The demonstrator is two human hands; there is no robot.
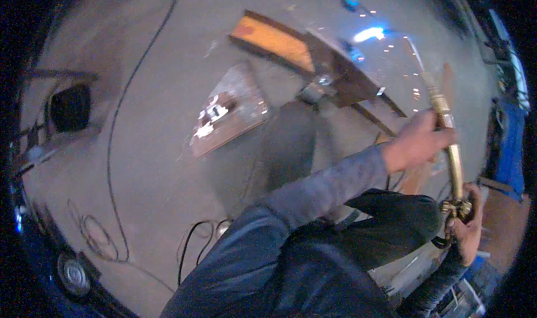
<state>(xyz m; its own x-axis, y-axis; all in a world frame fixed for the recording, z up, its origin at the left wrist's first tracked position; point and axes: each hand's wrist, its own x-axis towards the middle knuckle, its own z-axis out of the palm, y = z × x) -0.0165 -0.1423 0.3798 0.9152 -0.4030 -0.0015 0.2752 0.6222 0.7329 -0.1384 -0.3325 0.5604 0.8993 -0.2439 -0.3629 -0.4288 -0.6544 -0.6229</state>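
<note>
One torch (pixel 456 169), grey floor (pixel 159 127), dark cable (pixel 109 167)

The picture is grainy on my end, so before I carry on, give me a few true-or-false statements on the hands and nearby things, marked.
1. The left hand and right hand both hold the brass-coloured torch. True.
2. The left hand is the one at the valve fittings. False: the right hand is there; the left holds the tube farther forward.
3. Bright patches show on the brown plate. True.
4. The orange-faced piece lies right of the blue-white glare. False: it lies left of the glare.
</note>
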